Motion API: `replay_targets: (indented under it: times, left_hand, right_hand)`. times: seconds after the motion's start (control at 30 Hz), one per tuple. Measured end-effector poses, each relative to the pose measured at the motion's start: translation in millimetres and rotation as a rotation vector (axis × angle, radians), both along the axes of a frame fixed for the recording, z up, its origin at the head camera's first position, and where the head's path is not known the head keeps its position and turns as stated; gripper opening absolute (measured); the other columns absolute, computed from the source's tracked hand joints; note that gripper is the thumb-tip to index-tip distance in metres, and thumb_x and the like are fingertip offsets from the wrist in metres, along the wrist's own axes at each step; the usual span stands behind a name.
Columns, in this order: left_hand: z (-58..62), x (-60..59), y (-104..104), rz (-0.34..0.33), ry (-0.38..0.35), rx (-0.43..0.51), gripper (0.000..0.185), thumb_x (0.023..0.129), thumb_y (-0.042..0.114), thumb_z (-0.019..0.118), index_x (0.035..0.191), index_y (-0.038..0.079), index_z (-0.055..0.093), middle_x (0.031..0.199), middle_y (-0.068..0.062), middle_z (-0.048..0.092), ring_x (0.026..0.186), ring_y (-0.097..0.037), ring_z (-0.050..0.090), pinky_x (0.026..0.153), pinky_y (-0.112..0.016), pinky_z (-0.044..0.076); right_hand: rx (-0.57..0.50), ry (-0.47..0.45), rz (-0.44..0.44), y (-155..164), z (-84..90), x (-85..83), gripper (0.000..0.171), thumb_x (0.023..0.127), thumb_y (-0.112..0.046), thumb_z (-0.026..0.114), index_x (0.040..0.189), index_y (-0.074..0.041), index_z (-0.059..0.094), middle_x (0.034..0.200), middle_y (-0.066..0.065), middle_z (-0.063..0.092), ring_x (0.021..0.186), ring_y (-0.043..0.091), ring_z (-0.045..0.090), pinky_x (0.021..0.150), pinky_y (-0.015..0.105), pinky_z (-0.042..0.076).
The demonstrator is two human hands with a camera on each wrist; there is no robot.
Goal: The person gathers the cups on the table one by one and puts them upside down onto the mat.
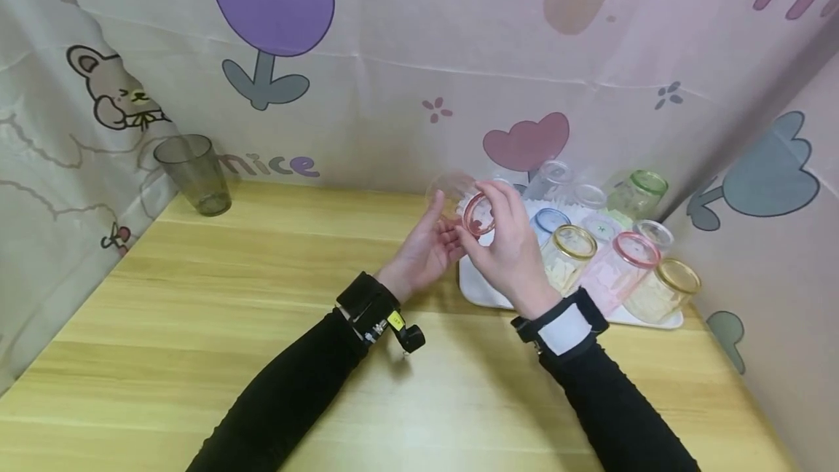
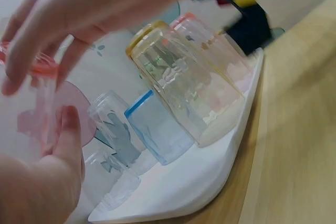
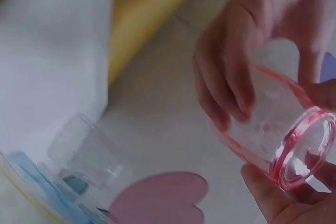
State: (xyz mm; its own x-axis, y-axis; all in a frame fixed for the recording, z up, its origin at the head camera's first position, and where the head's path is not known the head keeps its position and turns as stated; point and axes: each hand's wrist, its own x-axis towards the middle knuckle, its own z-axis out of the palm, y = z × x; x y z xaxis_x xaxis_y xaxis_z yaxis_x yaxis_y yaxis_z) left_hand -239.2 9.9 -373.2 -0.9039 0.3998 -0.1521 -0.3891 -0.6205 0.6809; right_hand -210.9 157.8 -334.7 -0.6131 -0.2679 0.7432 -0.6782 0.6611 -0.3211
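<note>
Red-rimmed clear glass (image 1: 473, 211) held on its side above the table (image 1: 262, 355), just beside the white tray (image 1: 481, 290), at 12 o'clock from both wrists. Right hand (image 1: 507, 242) curled round the rim end, thumb and fingers pinching. Left hand (image 1: 426, 250) cupping the base end, fingers bent against the glass wall. Other tinted glasses (image 1: 606, 246) lying on the tray at 3 o'clock. Grey tumbler (image 1: 194, 173) upright at 10 o'clock, well apart.

The head camera looked forward and down across the surface (image 1: 197, 326); both wrist cameras sat very close, sharing the red-rimmed glass (image 3: 283, 140) and the white tray (image 2: 231, 145)
</note>
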Motion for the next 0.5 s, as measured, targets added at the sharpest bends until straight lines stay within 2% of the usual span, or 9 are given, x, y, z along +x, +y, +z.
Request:
replay_targets:
  times: [0.1,0.23,0.37,0.5]
  left_hand:
    - [2.1,1.3,0.6,-0.016,0.075,0.010,0.056,0.101,0.056,0.056,0.121,0.004,0.053,0.111,-0.007,0.061,0.100,-0.015,0.063,0.097,-0.025,0.056]
    - [3.6,3.5,1.5,-0.017,0.162,-0.073,0.045,0.108,0.035,0.054,0.133,-0.003,0.055,0.124,-0.014,0.064,0.106,-0.019,0.066,0.111,-0.040,0.050]
    - [0.7,7.0,3.1,-0.003,0.233,-0.261,0.040,0.108,0.019,0.058,0.137,-0.008,0.051,0.134,-0.024,0.059,0.107,-0.025,0.065,0.108,-0.043,0.052]
    - [-4.6,10.4,5.2,-0.018,0.361,-0.482,0.037,0.101,0.009,0.064,0.134,-0.006,0.056,0.125,-0.024,0.065,0.109,-0.038,0.067,0.094,-0.036,0.060]
  right_hand:
    - [0.018,-0.018,-0.007,4.7,17.2,0.8,0.069,0.082,-0.009,0.086,0.141,0.006,0.052,0.138,0.025,0.054,0.118,0.039,0.059,0.097,0.050,0.052]
    - [0.068,-0.038,-0.038,8.8,39.4,-0.1,0.068,0.083,-0.012,0.085,0.141,0.006,0.053,0.137,0.027,0.055,0.121,0.040,0.058,0.100,0.053,0.051]
    - [0.136,-0.113,-0.080,7.7,60.8,-3.8,0.067,0.085,-0.017,0.084,0.141,0.004,0.055,0.137,0.026,0.056,0.124,0.040,0.058,0.101,0.055,0.049]
    - [0.227,-0.232,-0.112,2.9,76.8,-11.8,0.064,0.088,-0.022,0.079,0.142,0.001,0.055,0.139,0.023,0.057,0.124,0.039,0.059,0.099,0.055,0.051]
